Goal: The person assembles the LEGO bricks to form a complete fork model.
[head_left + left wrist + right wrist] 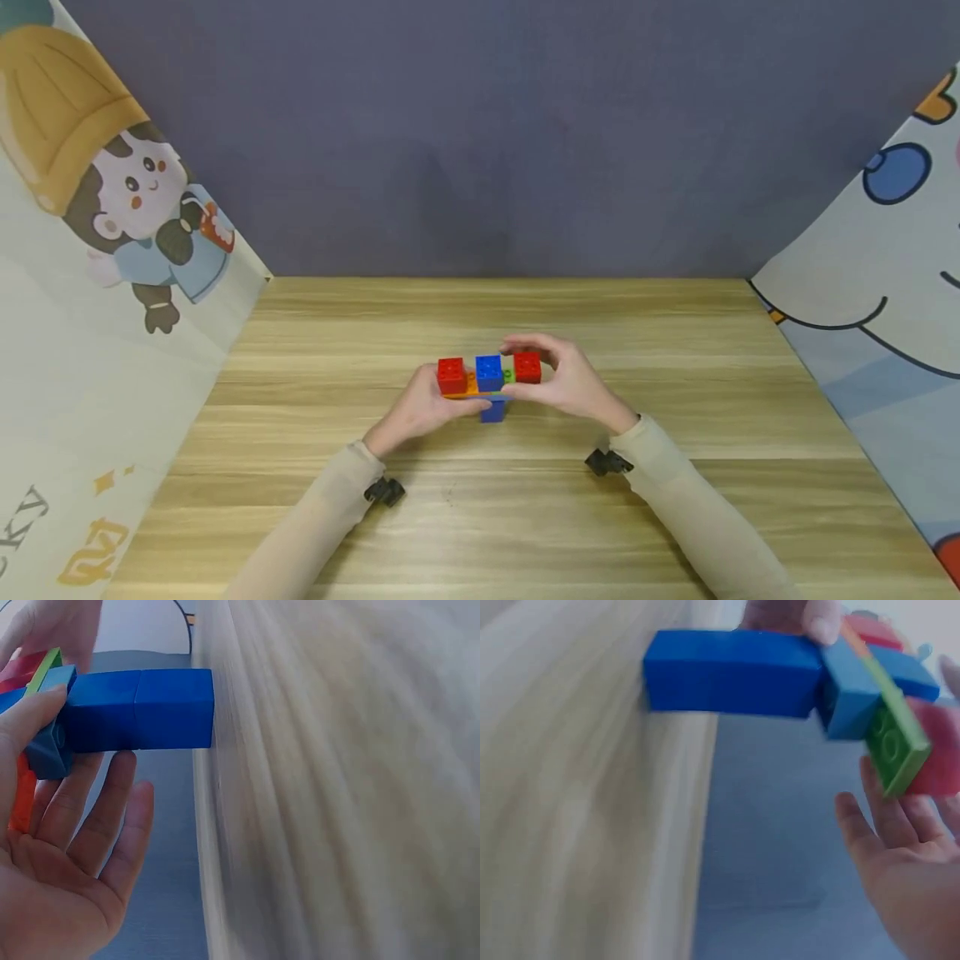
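Between the two hands is a toy-brick structure with a T shape. Its column is made of blue bricks (139,710), the lower end right at the tabletop. Above sits a light-blue brick (851,690), then an orange plate (24,796) and a green plate (895,742) side by side. On top stand a left red brick (452,377), a middle blue brick (489,372) and a right red brick (527,367). My left hand (420,408) grips the left part, thumb along the front at the light-blue brick. My right hand (573,385) holds the right red brick between thumb and fingers.
The wood-grain table (480,517) spreads around the hands. A dark grey panel (480,142) rises along its back edge. Cartoon-printed walls (67,333) flank both sides. A small black device (385,492) sits on each sleeve's cuff.
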The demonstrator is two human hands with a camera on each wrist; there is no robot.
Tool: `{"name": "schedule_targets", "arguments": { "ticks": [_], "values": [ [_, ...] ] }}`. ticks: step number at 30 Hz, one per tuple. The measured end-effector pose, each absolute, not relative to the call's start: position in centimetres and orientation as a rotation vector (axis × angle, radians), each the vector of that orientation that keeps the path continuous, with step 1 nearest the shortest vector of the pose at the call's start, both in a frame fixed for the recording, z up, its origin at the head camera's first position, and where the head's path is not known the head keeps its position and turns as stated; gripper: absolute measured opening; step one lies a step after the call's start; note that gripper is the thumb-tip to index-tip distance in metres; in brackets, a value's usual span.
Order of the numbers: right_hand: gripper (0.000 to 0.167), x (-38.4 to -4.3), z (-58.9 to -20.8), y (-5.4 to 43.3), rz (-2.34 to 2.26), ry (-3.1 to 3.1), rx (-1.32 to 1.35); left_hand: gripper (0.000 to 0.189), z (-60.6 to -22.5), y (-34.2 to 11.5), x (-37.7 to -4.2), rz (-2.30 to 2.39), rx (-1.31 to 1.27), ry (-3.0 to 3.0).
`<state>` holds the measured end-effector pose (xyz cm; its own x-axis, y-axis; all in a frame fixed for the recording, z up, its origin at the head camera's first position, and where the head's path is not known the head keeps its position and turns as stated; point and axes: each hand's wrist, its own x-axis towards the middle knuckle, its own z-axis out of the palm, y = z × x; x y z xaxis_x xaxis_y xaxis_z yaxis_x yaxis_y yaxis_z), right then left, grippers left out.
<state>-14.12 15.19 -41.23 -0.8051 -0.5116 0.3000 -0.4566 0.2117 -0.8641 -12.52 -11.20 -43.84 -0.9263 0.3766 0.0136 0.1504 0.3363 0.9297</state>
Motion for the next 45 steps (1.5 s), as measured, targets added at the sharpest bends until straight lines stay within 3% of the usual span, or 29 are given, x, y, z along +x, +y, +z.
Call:
{"name": "schedule_targets", "arguments": {
  "ticks": [6, 9, 14, 17, 45],
  "values": [
    [0.082, -14.6, -43.5, 16.5, -1.828, 2.122, -0.859, 0.037, -43.6, -11.1, -12.5, 1.585, 0.465, 2.422],
    [0.075, -14.3, -44.6, 16.1, -1.798, 2.09, -0.798, 0.036, -43.5, -11.2, -12.4, 1.576, 0.452, 2.435],
    [0.044, -13.8, -45.0, 14.8, -1.717, 2.218, -0.721, 0.037, -43.4, -11.1, -12.4, 1.579, 0.455, 2.445],
    [0.036, -13.7, -44.9, 14.7, -1.686, 2.291, -0.676, 0.039, -43.5, -11.1, -12.5, 1.58, 0.478, 2.45],
    [0.034, -13.5, -44.8, 14.6, -1.667, 2.345, -0.654, 0.036, -44.0, -11.3, -13.1, 1.561, 0.544, 2.416]
  ]
}}
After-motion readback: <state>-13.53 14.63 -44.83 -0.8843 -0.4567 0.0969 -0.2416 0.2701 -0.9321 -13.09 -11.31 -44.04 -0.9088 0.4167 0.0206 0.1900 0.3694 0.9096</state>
